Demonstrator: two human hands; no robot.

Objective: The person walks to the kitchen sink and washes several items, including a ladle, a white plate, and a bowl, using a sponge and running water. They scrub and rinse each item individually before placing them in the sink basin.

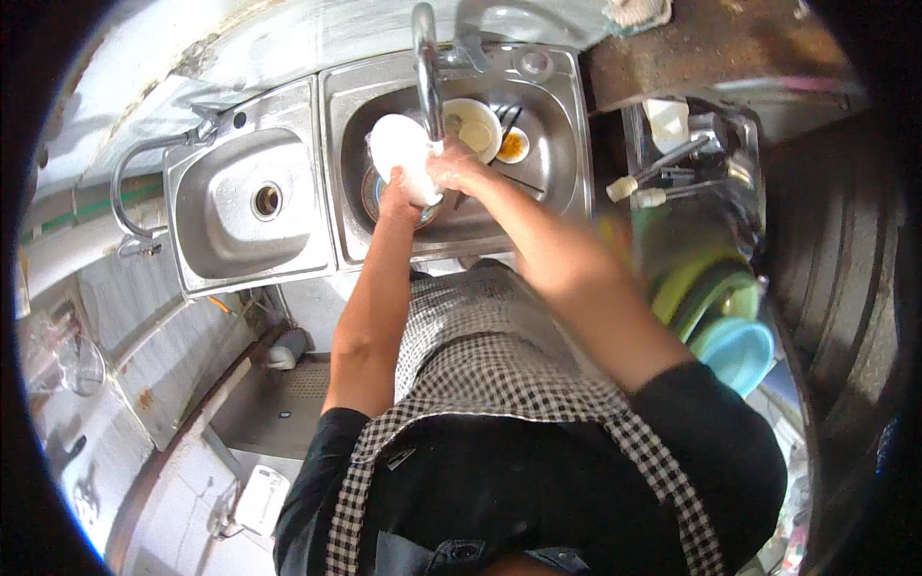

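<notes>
My left hand grips a white dish, likely a bowl or plate, at its near side. Glare washes out the dish's details. Just right of it, my right hand is below the spout of the curved chrome faucet, close against the dish; its fingers are partly hidden. Both hands are over the right stainless steel sink basin. Beneath the left hand shows a bowl with a coloured rim. Farther back lie a cream bowl with a smaller dish inside, and a small saucer with orange residue.
Dark chopsticks lie in the right basin. A second steel basin with a drain adjoins on the left. To the right are a rack of long-handled utensils and stacked green and blue plastic basins.
</notes>
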